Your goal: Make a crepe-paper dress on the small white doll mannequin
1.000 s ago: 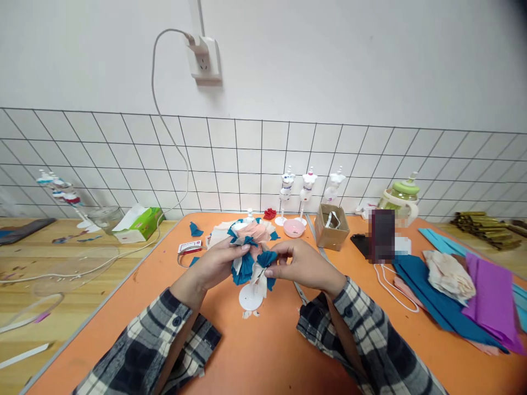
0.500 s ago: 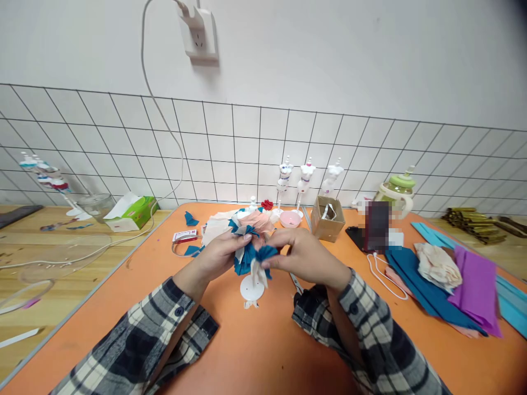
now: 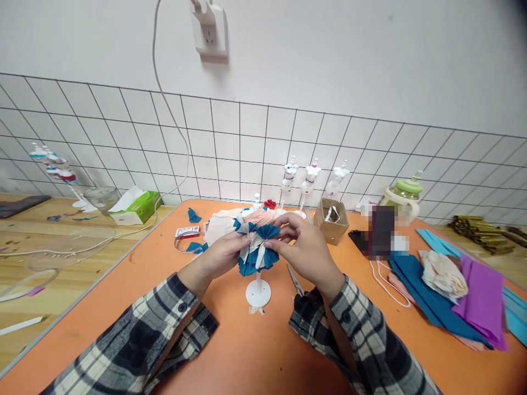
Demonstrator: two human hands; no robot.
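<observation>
A small white dress-form mannequin stands on a round white base [image 3: 258, 295] in front of me, wearing a ruffled blue and cream crepe-paper skirt [image 3: 248, 266] with peach paper higher up. My left hand [image 3: 220, 253] is closed on the skirt's left side, thumb at its front. A pleated blue and white crepe-paper piece [image 3: 267, 233] is pinched between the thumb and fingers of my right hand [image 3: 308, 249], pressed against the skirt's front. The mannequin's body is mostly hidden behind the paper and hands.
Scissors [image 3: 295, 280] lie beside my right wrist. Behind are a cardboard box [image 3: 331, 225] and three mannequins [image 3: 310, 175]. Folded crepe paper [image 3: 480, 299], a phone [image 3: 381, 233] and a green-lidded bottle [image 3: 405, 195] stand or lie rightward. A tissue pack [image 3: 138, 207] sits left.
My right hand has moved up and brought the pleated blue and white piece flat against the skirt's front; earlier it hung lower. My left hand keeps its hold. The view has shifted slightly.
</observation>
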